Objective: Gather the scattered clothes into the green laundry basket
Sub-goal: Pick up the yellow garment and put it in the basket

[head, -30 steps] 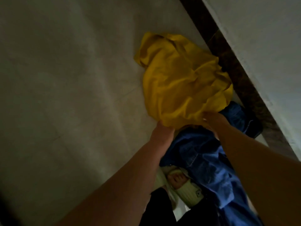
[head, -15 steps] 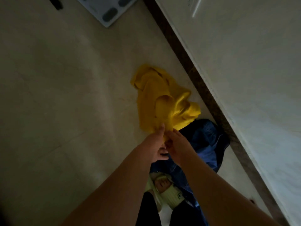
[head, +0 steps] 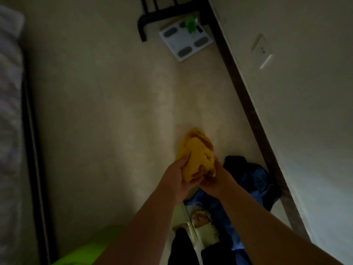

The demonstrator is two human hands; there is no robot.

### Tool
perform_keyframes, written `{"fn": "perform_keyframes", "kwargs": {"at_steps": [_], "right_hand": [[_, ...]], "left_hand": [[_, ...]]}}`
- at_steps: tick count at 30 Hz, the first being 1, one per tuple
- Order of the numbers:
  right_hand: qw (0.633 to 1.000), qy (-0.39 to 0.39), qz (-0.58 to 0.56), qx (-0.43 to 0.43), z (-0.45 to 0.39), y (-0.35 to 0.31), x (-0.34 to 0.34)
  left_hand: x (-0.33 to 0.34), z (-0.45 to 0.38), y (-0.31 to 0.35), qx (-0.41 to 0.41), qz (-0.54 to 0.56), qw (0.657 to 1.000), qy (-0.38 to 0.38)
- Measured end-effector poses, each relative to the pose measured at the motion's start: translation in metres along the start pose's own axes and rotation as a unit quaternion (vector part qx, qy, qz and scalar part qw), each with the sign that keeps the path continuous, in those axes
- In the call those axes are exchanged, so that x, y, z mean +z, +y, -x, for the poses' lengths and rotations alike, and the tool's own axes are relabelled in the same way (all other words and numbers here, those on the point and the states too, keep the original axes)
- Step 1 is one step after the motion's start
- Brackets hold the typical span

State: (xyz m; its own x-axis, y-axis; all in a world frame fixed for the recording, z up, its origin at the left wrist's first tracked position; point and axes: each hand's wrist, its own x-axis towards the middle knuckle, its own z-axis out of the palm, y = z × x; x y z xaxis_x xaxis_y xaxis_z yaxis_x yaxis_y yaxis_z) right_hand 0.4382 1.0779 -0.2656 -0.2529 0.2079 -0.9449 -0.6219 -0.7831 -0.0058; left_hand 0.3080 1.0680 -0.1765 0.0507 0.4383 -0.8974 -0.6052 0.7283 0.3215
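At far left a bed edge with pale bedding is seen, its dark frame running down the picture. Low at the left — a bright green patch is glimpsed under the left forearm; it is judged to be the rim of the green laundry basket, though too little is shown to be sure.

Toward the middle, the left hand is curled round the near left side of the yellow garment, thumb laid across the cloth. The garment is bunched into a wad, held up off the floor, its long axis running away from the person toward the far wall. The right hand is closed on the wad's right underside, fingers mostly hidden by fabric.

Judged from this, the coming move turns on one relation: the basket lies down and to the left of both hands, close to the body, so the left arm is the nearer — the bundle would need to be swung back and leftward.

Right of the hands, a blue garment is left on the floor against the dark skirting, not yet gathered, part of it lying under a slippered foot.

Further off, a white bathroom scale is seen. No writing can be read anywhere — too dim and blurred.
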Motion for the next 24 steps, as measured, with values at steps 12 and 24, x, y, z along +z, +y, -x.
{"fn": "perform_keyframes", "kwargs": {"at_steps": [12, 24], "right_hand": [[0.866, 0.108, 0.397, -0.284, 0.056, 0.038, 0.08], [0.551, -0.144, 0.76, -0.314, 0.126, 0.197, 0.116]], "left_hand": [[-0.122, 0.077, 0.011, -0.012, -0.114, 0.966, 0.233], [-0.18, 0.139, -0.006, 0.023, 0.132, 0.981, 0.141]]}}
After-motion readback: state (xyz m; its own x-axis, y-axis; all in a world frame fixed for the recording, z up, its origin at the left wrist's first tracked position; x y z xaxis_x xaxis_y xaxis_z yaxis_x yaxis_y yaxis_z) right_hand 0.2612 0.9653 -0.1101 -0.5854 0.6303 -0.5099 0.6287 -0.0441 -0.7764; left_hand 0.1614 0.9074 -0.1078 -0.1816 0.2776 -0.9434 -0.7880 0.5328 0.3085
